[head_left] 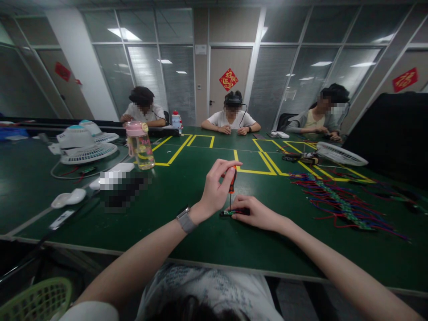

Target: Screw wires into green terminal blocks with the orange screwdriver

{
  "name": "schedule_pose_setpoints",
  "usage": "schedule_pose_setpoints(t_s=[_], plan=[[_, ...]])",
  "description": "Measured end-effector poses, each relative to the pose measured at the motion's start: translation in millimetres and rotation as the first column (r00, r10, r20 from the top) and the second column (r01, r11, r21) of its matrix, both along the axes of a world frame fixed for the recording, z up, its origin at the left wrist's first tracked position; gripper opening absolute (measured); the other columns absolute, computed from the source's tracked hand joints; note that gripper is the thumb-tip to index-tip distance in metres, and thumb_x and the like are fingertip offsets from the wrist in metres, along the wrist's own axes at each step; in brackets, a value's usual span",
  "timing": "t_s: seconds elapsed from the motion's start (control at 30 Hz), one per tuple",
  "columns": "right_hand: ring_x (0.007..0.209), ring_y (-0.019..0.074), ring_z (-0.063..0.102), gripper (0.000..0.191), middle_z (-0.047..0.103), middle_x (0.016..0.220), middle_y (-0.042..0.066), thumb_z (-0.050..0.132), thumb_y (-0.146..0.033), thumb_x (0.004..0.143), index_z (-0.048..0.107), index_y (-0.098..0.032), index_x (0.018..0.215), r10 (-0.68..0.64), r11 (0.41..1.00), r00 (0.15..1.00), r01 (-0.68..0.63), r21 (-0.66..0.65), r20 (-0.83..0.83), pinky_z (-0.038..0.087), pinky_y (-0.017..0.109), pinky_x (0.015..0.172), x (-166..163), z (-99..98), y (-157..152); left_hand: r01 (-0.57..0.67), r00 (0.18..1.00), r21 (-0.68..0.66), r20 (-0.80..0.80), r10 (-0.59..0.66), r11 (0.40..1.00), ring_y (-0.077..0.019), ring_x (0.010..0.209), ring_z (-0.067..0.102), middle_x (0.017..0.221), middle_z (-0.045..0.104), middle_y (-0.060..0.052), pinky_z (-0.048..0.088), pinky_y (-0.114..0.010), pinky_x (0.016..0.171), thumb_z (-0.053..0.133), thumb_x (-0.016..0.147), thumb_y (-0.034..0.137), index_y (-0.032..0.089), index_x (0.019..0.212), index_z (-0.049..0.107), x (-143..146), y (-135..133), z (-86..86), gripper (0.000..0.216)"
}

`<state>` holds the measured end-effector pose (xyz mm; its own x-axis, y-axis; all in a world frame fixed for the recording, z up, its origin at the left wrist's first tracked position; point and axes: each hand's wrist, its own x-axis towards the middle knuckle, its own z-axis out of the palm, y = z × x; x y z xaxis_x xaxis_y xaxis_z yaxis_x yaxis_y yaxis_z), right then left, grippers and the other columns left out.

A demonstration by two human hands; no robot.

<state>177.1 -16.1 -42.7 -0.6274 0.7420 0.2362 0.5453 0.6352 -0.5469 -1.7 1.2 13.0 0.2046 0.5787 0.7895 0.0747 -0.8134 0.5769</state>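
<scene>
My left hand (219,183) is closed around the orange and black handle of a screwdriver (233,180), held upright. The thin shaft points down onto a small green circuit board (228,213) in a dark holder lying on the table. On the right of that board, my right hand (251,211) pinches it against the tabletop, its fingertips close beside the screwdriver's tip. The tip's exact contact point is too small to make out, and part of the dark holder is hidden under my right fingers.
A row of green circuit boards with red and blue wires (344,205) lies to the right, near a white fan grille (341,153). Leftward stand a pink-lidded bottle (142,149) and white fan parts (82,145). Several people sit across the green table (187,187).
</scene>
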Motion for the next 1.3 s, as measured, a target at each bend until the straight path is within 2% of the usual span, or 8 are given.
schedule_pose_setpoints(t_s=[0.37,0.57,1.3], plan=[[0.077,0.0163,0.059,0.021,0.060,0.089,0.005,0.063,-0.023,0.089,0.073,-0.019,0.107,0.002,1.000,1.000,-0.002,-0.005,-0.013,0.048,0.028,0.072,-0.4,-0.7,0.5,0.009,1.000,0.027,-0.019,-0.009,1.000,-0.0156,0.090,0.058,0.100,0.060,-0.005,0.046,-0.026,0.073,0.042,0.099,0.024,0.021,0.106,0.065,-0.1,0.0,-1.1,0.024],[0.080,0.0173,0.061,0.021,0.063,0.092,0.006,0.062,-0.024,0.090,0.073,-0.019,0.107,0.012,1.000,1.000,-0.012,0.001,-0.020,0.049,0.029,0.076,-0.6,-1.6,1.3,0.032,0.998,0.101,-0.064,-0.026,0.994,-0.0145,0.089,0.057,0.099,0.061,-0.004,0.046,-0.025,0.073,0.042,0.099,0.023,0.020,0.107,0.063,1.1,-2.9,-1.6,0.023],[0.079,0.0169,0.060,0.021,0.062,0.091,0.005,0.061,-0.025,0.090,0.073,-0.020,0.108,0.008,1.000,1.000,-0.008,0.004,-0.005,0.049,0.030,0.075,0.0,0.2,0.0,0.035,0.997,0.027,-0.065,-0.034,0.999,-0.0161,0.088,0.060,0.100,0.064,-0.005,0.047,-0.026,0.074,0.042,0.099,0.027,0.021,0.110,0.063,0.1,-1.0,-0.6,0.025]])
